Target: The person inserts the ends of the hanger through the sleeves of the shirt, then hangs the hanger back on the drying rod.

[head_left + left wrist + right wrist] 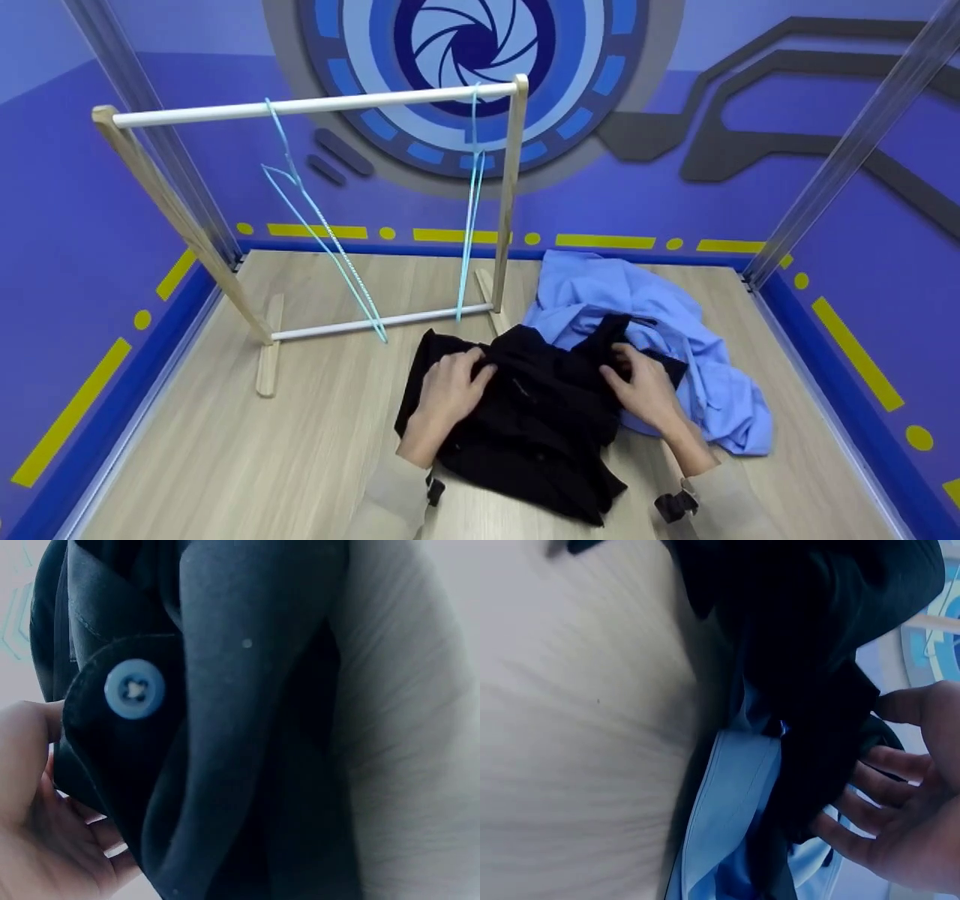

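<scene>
A black shirt (525, 435) lies crumpled on the table, its front part spread toward me. My left hand (452, 386) grips its left side, thumb and fingers bent on the cloth. In the left wrist view, a round button (135, 689) shows on a rounded black flap beside the left hand (45, 817). My right hand (641, 382) holds a bunched part of the same shirt on the right. The right wrist view has that hand's fingers (874, 784) and thumb at the edge of the black cloth. Partly under the shirt is a light blue garment (724, 375).
At the back left stands a wooden rack (180, 210) with a white top bar (360, 99). Two light blue hangers, a left hanger (322, 217) and a right hanger (472, 217), hang from it. Purple panels (825, 195) enclose the table (300, 450).
</scene>
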Motion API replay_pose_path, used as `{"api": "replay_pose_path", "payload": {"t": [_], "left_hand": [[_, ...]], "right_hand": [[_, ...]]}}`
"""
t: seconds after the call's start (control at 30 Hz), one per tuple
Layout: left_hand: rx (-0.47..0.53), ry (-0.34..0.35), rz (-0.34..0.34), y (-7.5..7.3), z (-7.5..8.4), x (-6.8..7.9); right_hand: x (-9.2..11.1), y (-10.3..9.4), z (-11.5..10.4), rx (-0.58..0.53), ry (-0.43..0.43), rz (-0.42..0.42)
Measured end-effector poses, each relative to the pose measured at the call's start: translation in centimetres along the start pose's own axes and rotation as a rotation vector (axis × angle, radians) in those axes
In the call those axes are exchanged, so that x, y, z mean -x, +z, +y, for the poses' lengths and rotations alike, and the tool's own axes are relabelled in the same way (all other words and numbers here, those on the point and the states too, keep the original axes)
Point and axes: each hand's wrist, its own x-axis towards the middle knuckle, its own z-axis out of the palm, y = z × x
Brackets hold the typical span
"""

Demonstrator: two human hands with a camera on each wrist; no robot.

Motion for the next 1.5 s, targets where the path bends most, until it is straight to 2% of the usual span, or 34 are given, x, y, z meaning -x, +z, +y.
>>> {"api": "replay_pose_path", "payload": {"t": [0.2, 0.4, 0.83, 1.1, 1.3, 1.43, 1.5], "left_hand": [[0.022, -0.012, 0.008, 0.0, -0.1, 0.2], [0.03, -0.021, -0.004, 0.0, -0.2, 0.5], [0.042, -0.048, 0.051, 0.0, -0.2, 0.8], [0.035, -0.057, 0.103, -0.1, -0.1, 0.8], [0.046, -0.081, 0.105, -0.3, -0.1, 0.7], [0.051, -0.074, 0.13, -0.3, 0.0, 0.8], [0.045, -0.073, 0.145, -0.3, 0.0, 0.8]], "right_hand": [[0.6, 0.8, -0.8, -0.01, -0.064, -0.079], [1.0, 1.5, -0.9, 0.0, -0.084, -0.126], [1.0, 2.4, -1.6, -0.037, -0.095, -0.198], [1.2, 2.5, -1.1, -0.099, -0.124, -0.258], [1.1, 1.5, -1.0, -0.149, -0.119, -0.21], [1.0, 0.7, -1.4, -0.142, -0.151, -0.096], [1.0, 0.4, -1.8, -0.148, -0.199, -0.025]]}}
